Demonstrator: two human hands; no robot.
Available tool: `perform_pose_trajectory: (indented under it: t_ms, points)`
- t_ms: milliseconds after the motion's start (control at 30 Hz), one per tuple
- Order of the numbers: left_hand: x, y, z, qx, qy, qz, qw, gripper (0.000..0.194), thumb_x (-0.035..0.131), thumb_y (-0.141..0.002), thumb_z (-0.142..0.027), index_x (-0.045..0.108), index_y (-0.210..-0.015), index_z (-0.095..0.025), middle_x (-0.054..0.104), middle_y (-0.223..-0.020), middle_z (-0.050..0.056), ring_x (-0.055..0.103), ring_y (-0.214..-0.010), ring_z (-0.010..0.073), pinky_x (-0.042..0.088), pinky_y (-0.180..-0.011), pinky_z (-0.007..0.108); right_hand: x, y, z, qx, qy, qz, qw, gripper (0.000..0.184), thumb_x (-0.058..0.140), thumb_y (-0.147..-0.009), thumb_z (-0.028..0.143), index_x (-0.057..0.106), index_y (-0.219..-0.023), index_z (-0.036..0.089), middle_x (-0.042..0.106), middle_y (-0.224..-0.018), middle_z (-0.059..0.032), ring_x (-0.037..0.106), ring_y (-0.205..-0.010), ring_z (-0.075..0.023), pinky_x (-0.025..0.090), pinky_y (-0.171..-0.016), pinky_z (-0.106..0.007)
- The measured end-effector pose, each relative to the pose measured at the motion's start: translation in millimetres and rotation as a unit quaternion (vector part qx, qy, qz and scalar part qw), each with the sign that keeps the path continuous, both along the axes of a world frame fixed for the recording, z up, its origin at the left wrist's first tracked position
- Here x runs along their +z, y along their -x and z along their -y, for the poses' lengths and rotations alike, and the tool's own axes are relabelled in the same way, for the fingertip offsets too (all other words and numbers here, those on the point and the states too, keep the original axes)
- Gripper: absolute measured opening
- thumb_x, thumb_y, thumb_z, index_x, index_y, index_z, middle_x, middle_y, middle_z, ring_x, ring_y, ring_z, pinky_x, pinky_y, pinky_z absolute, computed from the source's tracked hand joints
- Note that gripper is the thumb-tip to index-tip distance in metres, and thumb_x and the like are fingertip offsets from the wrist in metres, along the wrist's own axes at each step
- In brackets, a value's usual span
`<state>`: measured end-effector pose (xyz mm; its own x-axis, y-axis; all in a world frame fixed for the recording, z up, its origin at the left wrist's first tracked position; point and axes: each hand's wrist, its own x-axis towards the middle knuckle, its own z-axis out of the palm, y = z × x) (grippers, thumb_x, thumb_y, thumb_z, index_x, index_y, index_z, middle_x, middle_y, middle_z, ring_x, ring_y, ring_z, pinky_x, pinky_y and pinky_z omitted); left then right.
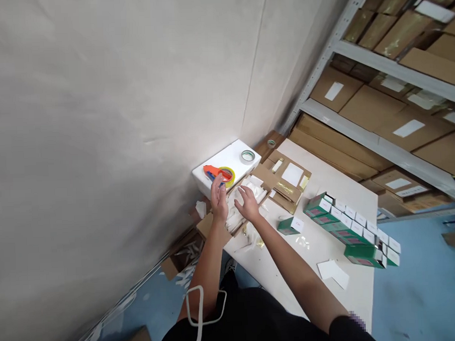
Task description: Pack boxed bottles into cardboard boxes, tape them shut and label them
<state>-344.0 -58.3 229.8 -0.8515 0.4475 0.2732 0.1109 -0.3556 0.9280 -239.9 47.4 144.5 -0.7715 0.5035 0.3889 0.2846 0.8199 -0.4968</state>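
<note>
My left hand (pixel 218 201) is raised over the left side of an open cardboard box (pixel 224 234), fingers stretched upward in front of an orange tape dispenser (pixel 213 171) and a yellow tape roll (pixel 231 176). Across from it, my right hand (pixel 248 204) hovers at the box's right side with its fingers apart. White packing pieces (pixel 255 185) fill the box between and behind my hands; their exact kind is too small to tell. Neither hand visibly holds anything, and I cannot tell whether the right fingertips touch the white pieces.
A white foam box (pixel 201 180) carries the dispenser and a tape ring (pixel 248 156). On the white table (pixel 353 188) stand rows of green boxes (pixel 349 226), a single green box (pixel 290 226), white cards (pixel 333 272) and flattened cardboard (pixel 287 181). Shelves (pixel 360 128) with cartons rise at right.
</note>
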Motion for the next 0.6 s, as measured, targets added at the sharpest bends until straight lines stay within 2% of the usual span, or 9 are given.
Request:
perform_pose_trajectory:
  t_ms: [67, 133, 200, 300, 433, 533, 600]
  points:
    - [1.5, 18.2, 12.9, 0.029, 0.02, -0.001, 0.999, 0.048, 0.053, -0.102, -0.052, 0.06, -0.141, -0.025, 0.059, -0.149, 0.012, 0.055, -0.14, 0.0278, 0.044, -0.117, 0.043, 8.9, 37.5, -3.3, 0.017, 0.003, 0.007, 1.0, 0.055, 0.061, -0.095, 0.032, 0.055, -0.147, 0.017, 0.055, -0.147, -0.0174, 0.049, -0.138, -0.0299, 0.044, -0.117, -0.049]
    - [-3.9, 31.1, 25.9, 0.054, 0.067, 0.008, 0.996, 0.045, 0.059, -0.099, -0.051, 0.066, -0.132, -0.022, 0.066, -0.138, 0.013, 0.061, -0.132, 0.0284, 0.048, -0.112, 0.043, 15.0, 68.3, -4.1, 0.028, 0.006, 0.029, 0.999, 0.055, 0.06, -0.095, 0.03, 0.054, -0.146, 0.014, 0.056, -0.146, -0.018, 0.05, -0.137, -0.0295, 0.043, -0.116, -0.046]
    - [-14.4, 37.8, 40.4, 0.071, 0.121, 0.018, 0.99, 0.04, 0.064, -0.094, -0.049, 0.07, -0.123, -0.021, 0.072, -0.126, 0.013, 0.066, -0.122, 0.0282, 0.052, -0.106, 0.043, 18.4, 91.2, -2.9, 0.03, 0.005, 0.072, 0.997, 0.054, 0.06, -0.094, 0.028, 0.055, -0.145, 0.01, 0.06, -0.142, -0.0192, 0.052, -0.133, -0.0301, 0.042, -0.114, -0.045]
    - [-33.3, 38.3, 63.6, 0.088, 0.168, 0.028, 0.982, 0.037, 0.065, -0.092, -0.045, 0.072, -0.119, -0.021, 0.074, -0.12, 0.012, 0.069, -0.114, 0.0264, 0.056, -0.1, 0.041, 20.6, 112.2, 0.5, 0.0, -0.016, 0.154, 0.988, 0.049, 0.061, -0.095, 0.03, 0.059, -0.139, 0.009, 0.065, -0.133, -0.0213, 0.053, -0.128, -0.0331, 0.04, -0.11, -0.047]
    - [-48.9, 33.7, 84.5, 0.097, 0.189, 0.042, 0.976, 0.035, 0.064, -0.092, -0.045, 0.072, -0.116, -0.021, 0.074, -0.117, 0.012, 0.07, -0.11, 0.0249, 0.058, -0.091, 0.038, 25.8, 120.2, 2.8, -0.048, -0.031, 0.227, 0.972, 0.032, 0.057, -0.098, 0.028, 0.066, -0.126, 0.014, 0.07, -0.123, -0.0203, 0.054, -0.123, -0.0334, 0.034, -0.109, -0.05]
    - [-46.5, 30.6, 85.4, 0.098, 0.2, 0.023, 0.975, 0.035, 0.063, -0.093, -0.044, 0.072, -0.116, -0.021, 0.075, -0.115, 0.011, 0.071, -0.107, 0.0237, 0.058, -0.088, 0.035, 33.1, 104.4, 1.8, -0.046, -0.039, 0.219, 0.974, 0.026, 0.058, -0.097, 0.025, 0.067, -0.119, 0.015, 0.071, -0.121, -0.0188, 0.055, -0.12, -0.032, 0.034, -0.105, -0.046]
    - [-39.2, 26.2, 79.5, 0.101, 0.206, 0.001, 0.973, 0.034, 0.062, -0.093, -0.044, 0.072, -0.117, -0.021, 0.075, -0.114, 0.01, 0.071, -0.104, 0.0232, 0.058, -0.088, 0.034, 37.6, 80.4, 0.5, -0.047, -0.052, 0.175, 0.982, 0.022, 0.058, -0.098, 0.025, 0.067, -0.116, 0.015, 0.071, -0.12, -0.0176, 0.054, -0.118, -0.0313, 0.035, -0.104, -0.045]
